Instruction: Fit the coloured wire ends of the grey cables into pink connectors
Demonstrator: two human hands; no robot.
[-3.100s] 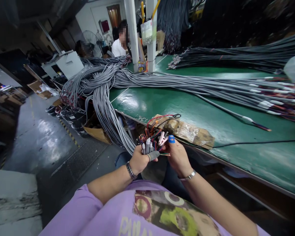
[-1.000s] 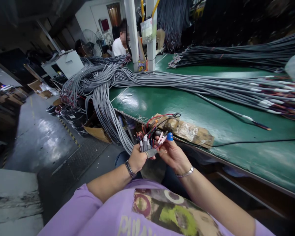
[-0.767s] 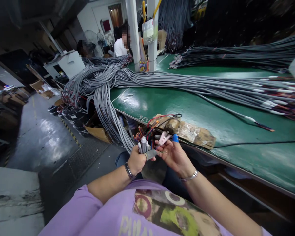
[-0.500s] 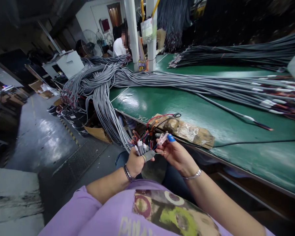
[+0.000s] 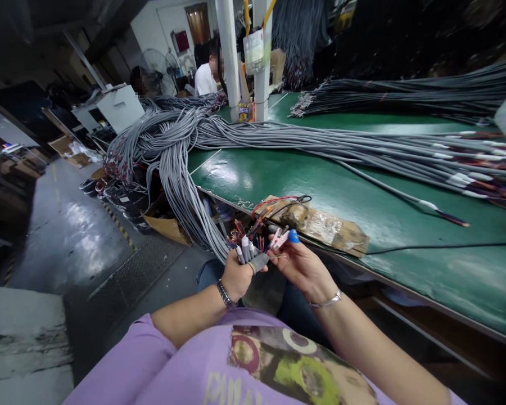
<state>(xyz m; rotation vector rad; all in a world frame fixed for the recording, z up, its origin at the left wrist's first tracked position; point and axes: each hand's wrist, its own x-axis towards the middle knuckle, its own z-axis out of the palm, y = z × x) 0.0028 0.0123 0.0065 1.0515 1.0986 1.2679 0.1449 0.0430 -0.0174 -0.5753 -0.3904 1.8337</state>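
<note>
Grey cables (image 5: 245, 252) bunched in the left hand (image 5: 236, 277), pink clip (image 5: 279, 238) in the right hand (image 5: 302, 270)

Gripped tightly by the left hand, the cables' white-tipped ends point upward just off the near edge of the green table (image 5: 274, 177), with coloured wires (image 5: 237, 229) splaying beside them. Close by, the right hand pinches the clip; thin wires (image 5: 279, 256) stick out between both hands. Beyond them, a brown taped block (image 5: 326, 228) lies along the table's edge. Farther back stretches a long grey bundle (image 5: 320, 139), then black cables (image 5: 405, 95).
</note>
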